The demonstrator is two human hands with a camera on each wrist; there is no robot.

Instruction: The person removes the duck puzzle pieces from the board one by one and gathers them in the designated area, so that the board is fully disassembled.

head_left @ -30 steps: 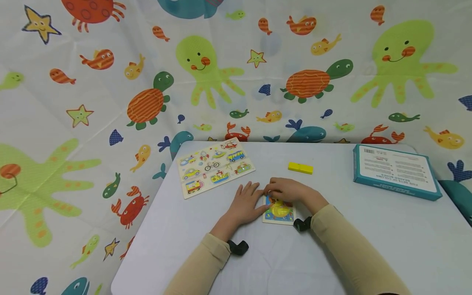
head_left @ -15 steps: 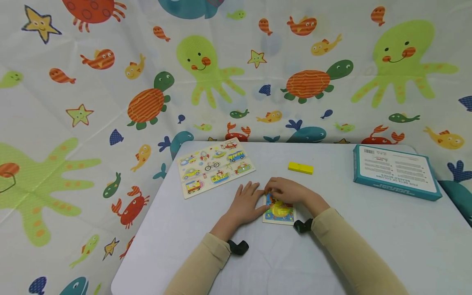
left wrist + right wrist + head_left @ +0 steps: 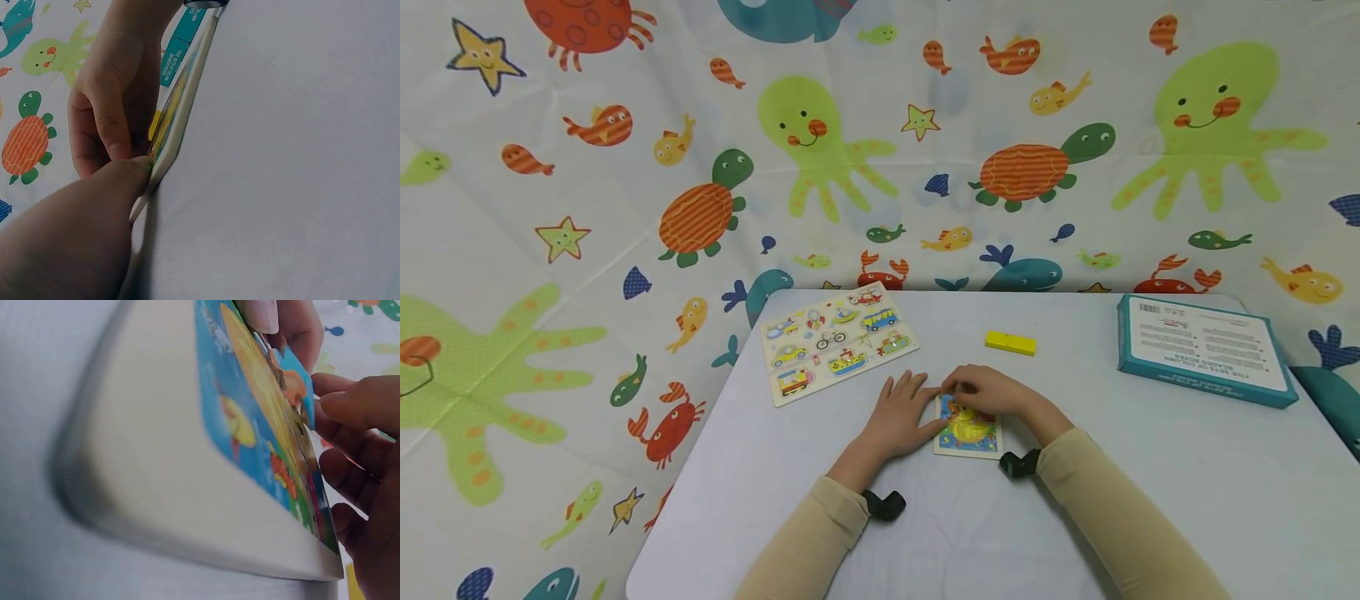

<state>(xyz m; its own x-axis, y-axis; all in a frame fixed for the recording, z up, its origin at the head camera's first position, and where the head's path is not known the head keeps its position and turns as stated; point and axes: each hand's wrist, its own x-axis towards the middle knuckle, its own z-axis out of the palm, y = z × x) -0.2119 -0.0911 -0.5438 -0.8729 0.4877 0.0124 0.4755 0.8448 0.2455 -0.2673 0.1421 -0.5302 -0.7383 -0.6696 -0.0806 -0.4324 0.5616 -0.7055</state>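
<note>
A small square jigsaw puzzle [image 3: 967, 433] with a yellow duck picture lies in a pale wooden frame on the table. My left hand [image 3: 895, 421] rests at its left side with fingers spread, thumb over the frame's edge. Over the far part of the puzzle, my right hand [image 3: 992, 390] bends down and covers some of the picture. The right wrist view shows a blue and orange puzzle piece [image 3: 294, 384] tilted up from the board, its edge pinched between thumb and forefinger of the right hand. Left fingertips show just behind that piece.
A peg board [image 3: 835, 342] with vehicle pictures lies at the back left. Behind the puzzle is a yellow block [image 3: 1011, 342]. A teal box [image 3: 1206, 350] with a white label sits at the right. A sea-animal cloth hangs behind the table.
The right wrist has shifted very slightly to the right and nearer, its fingers still over the puzzle's far part. The left hand and the puzzle hold their places.
</note>
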